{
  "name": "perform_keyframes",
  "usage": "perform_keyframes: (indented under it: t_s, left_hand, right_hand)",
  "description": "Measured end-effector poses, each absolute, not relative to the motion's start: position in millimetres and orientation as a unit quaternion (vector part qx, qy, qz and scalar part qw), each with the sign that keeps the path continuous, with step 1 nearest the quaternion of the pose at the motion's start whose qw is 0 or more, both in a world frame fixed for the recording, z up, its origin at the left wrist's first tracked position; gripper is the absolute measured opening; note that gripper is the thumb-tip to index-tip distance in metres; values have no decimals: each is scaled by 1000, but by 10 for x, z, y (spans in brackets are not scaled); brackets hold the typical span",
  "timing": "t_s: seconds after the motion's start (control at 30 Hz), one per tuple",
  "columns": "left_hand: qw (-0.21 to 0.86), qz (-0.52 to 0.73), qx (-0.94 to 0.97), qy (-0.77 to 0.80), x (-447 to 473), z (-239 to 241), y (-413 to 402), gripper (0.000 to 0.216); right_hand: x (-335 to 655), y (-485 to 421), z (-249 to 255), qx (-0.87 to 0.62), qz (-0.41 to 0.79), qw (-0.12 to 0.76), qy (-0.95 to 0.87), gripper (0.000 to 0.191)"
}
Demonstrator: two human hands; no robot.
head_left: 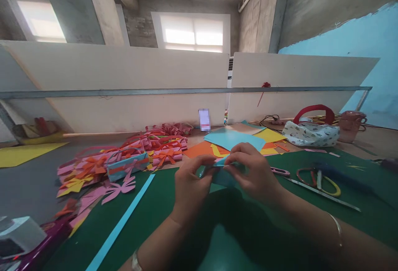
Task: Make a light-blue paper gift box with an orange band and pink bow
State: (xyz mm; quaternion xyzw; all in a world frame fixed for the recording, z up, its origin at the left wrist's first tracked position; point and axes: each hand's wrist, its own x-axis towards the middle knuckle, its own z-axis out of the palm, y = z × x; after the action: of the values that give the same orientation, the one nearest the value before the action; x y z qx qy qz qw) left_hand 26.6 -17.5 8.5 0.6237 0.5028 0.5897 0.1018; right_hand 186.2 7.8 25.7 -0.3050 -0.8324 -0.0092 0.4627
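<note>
Between my two hands is a folded piece of blue paper [224, 177], raised over the green mat [149, 229]. My left hand [194, 182] pinches its left side, thumb and fingers closed on the upper edge. On the other side my right hand [253, 173] grips the top edge with bent fingers. Much of the paper is hidden behind the fingers. A long blue paper strip [122, 220] lies on the mat left of my left arm. Right of my right hand lie a pink utility knife [280, 172], a steel ruler [325, 195] and scissors [319, 180].
Pink and orange paper bags and bows [124, 159] are heaped at the left. Coloured paper sheets [234, 137] lie behind my hands, near a phone [204, 120]. A cloth bag [311, 133] and pink jug [350, 126] stand far right. A purple device [46, 244] sits front left.
</note>
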Motion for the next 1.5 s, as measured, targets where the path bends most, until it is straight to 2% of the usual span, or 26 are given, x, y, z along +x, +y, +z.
perform_keyframes:
  t_s: [0.17, 0.27, 0.37, 0.53, 0.63, 0.73, 0.87, 0.97, 1.1, 1.37, 1.5]
  left_hand:
    - [146, 610, 607, 488, 309, 106, -207, 8]
    - [190, 632, 582, 475, 324, 116, -217, 11]
    - [186, 634, 577, 479, 320, 113, -215, 15]
    - [116, 598, 627, 486, 288, 116, -195, 22]
    - [76, 577, 661, 474, 261, 117, -171, 15]
    - [51, 580, 677, 451, 239, 97, -143, 7]
    - [25, 571, 693, 441, 229, 76, -133, 7]
    - [15, 539, 718, 440, 231, 94, -147, 6]
    - [15, 530, 719, 449, 225, 142, -169, 3]
    - [77, 512, 717, 467, 238, 164, -182, 8]
    - [160, 541, 685, 461, 170, 214, -152, 9]
  right_hand:
    - [1855, 48, 296, -308, 62, 497, -809, 5]
    - [1852, 33, 306, -305, 108, 491, -809, 7]
    - [1855, 23, 306, -316, 117, 496, -800, 10]
    - [1854, 19, 289, -295, 104, 528, -790, 13]
    - [1850, 32, 280, -281, 91, 533, -793, 17]
    - [1853, 65, 268, -278, 56, 510, -812, 18]
    - [1868, 101, 260, -269, -18, 474, -838, 7]
    - [1881, 102, 275, -261, -59, 456, -849, 9]
    - [1891, 122, 290, -247, -70, 444, -859, 9]
    - [1893, 103, 289, -260, -13, 460, -849, 17]
    - [1955, 106, 383, -289, 124, 442, -840, 20]
